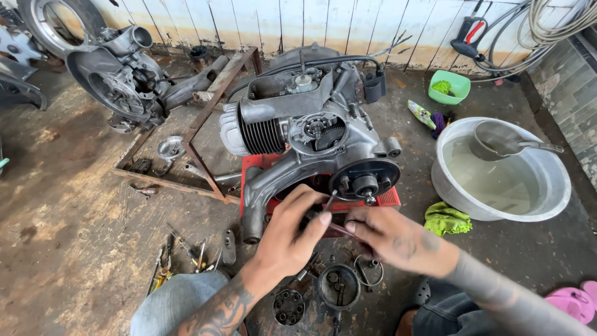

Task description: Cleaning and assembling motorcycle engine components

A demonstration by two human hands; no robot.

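Fingers of the left hand [292, 233] and right hand [388, 239] pinch what looks like 1 thin, stiff, light metal pin [339, 229], likely greasy, at 6 o'clock below the heavy engine [311, 134]; best gripped near its ends.

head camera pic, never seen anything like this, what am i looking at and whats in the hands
The single picture comes from a camera on a person's head, looking down at their own hands as they sit on a dirty workshop floor. In front of them a small engine sits on a red stand. The left hand and the right hand meet just below the engine's round black hub, pinching a thin metal tool between them. Loose round parts and hand tools lie on the floor, with a water basin and a green cloth to the right.
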